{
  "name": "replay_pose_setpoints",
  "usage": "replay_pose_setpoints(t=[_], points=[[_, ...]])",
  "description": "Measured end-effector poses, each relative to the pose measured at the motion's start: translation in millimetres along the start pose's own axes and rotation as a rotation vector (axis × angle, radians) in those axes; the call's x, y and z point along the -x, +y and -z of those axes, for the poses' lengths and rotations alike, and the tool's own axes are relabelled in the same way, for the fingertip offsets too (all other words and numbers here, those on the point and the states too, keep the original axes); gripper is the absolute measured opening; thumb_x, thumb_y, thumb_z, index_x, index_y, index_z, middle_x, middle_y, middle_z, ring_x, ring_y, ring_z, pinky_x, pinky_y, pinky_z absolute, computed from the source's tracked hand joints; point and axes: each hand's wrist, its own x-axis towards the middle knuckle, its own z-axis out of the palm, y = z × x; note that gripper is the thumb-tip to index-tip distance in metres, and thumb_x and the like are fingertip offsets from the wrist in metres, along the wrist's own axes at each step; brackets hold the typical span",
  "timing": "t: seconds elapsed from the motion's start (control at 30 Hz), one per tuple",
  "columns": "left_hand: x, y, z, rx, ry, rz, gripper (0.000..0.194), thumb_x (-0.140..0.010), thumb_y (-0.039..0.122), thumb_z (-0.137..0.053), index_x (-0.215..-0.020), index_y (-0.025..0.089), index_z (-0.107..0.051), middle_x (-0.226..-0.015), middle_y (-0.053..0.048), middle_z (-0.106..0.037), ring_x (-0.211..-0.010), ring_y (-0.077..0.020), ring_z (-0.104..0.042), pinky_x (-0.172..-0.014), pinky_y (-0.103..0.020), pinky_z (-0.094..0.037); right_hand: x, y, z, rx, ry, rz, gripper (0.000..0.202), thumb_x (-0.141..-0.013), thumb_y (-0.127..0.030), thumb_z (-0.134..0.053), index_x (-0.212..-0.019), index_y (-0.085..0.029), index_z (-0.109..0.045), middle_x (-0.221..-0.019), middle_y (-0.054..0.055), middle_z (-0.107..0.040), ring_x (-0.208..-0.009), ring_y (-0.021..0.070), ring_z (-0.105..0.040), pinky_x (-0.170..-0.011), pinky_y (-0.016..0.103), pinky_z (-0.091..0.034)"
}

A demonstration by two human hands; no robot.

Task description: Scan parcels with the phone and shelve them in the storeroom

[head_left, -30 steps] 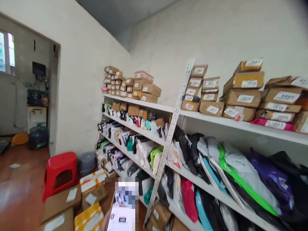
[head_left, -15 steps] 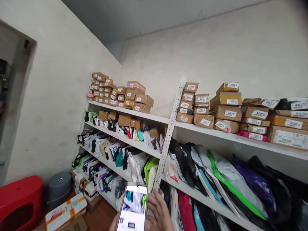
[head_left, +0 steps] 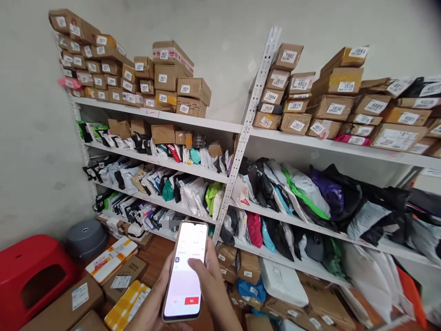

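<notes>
A smartphone [head_left: 184, 285] with a lit, mostly white screen and a red button near its bottom is upright at the lower middle. My left hand [head_left: 159, 285] is wrapped round its left side. At the phone's right side is my right hand [head_left: 211, 278], its thumb over the screen and its other fingers hidden behind the phone. Beyond the phone stand white metal shelves [head_left: 237, 172] with packed bags and labelled cardboard boxes [head_left: 165, 76].
A red stool [head_left: 20, 257] and a grey round stool [head_left: 86, 236] stand at the left. Near them on the floor lie a white box with orange tape [head_left: 112, 259], a yellow parcel [head_left: 127, 301] and brown cartons [head_left: 69, 305]. More parcels lie under the right shelves.
The view has tilted down and come nearer the shelves. My hands and the phone now show more fully, my right thumb is over the screen, and the screen shows a different page.
</notes>
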Motion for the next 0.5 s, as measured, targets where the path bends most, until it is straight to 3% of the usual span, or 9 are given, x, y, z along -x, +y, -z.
replay_pose_setpoints(t=[0.17, 0.27, 0.4, 0.5], points=[[-2, 14, -0.5, -0.065, -0.010, 0.002, 0.097, -0.076, 0.065, -0.062, -0.152, 0.036, -0.010, -0.159, -0.008, -0.024, -0.094, -0.0336, -0.067, -0.049, -0.037, -0.057, 2, 10, -17, 0.130, 0.066, 0.088, 0.063, -0.065, -0.029, -0.061, -0.124, -0.019, -0.043, -0.109, 0.007, -0.067, -0.097, 0.0276, -0.063, -0.079, 0.037, -0.049], [-1, 18, 4.2, -0.080, -0.028, 0.008, 0.097, -0.078, 0.065, -0.059, -0.152, 0.033, -0.005, -0.160, -0.008, -0.022, -0.101, -0.0362, -0.063, -0.051, -0.039, -0.058, 5, 5, -19, 0.073, 0.059, 0.030, 0.068, -0.064, -0.033, -0.060, -0.128, -0.018, -0.039, -0.118, 0.010, -0.066, -0.104, 0.0290, -0.061, -0.087, 0.039, -0.048], [0, 21, 10.7, -0.019, -0.064, 0.003, 0.088, -0.085, 0.056, -0.054, -0.151, 0.035, 0.000, -0.160, -0.005, -0.023, -0.114, -0.0368, -0.057, -0.047, -0.032, -0.057, 9, 4, -15, -0.016, -0.022, 0.005, 0.059, -0.065, -0.033, -0.053, -0.122, -0.018, -0.052, -0.131, 0.008, -0.064, -0.116, 0.0303, -0.058, -0.098, 0.042, -0.043], [-4, 21, 17.3, 0.057, -0.062, 0.049, 0.086, -0.086, 0.045, -0.057, -0.150, 0.040, 0.000, -0.158, -0.004, -0.030, -0.119, -0.0340, -0.057, -0.054, -0.030, -0.059, 12, 13, -10, 0.008, -0.040, -0.011, 0.056, -0.067, -0.033, -0.053, -0.122, -0.019, -0.058, -0.134, 0.006, -0.063, -0.118, 0.0311, -0.057, -0.100, 0.043, -0.041]])
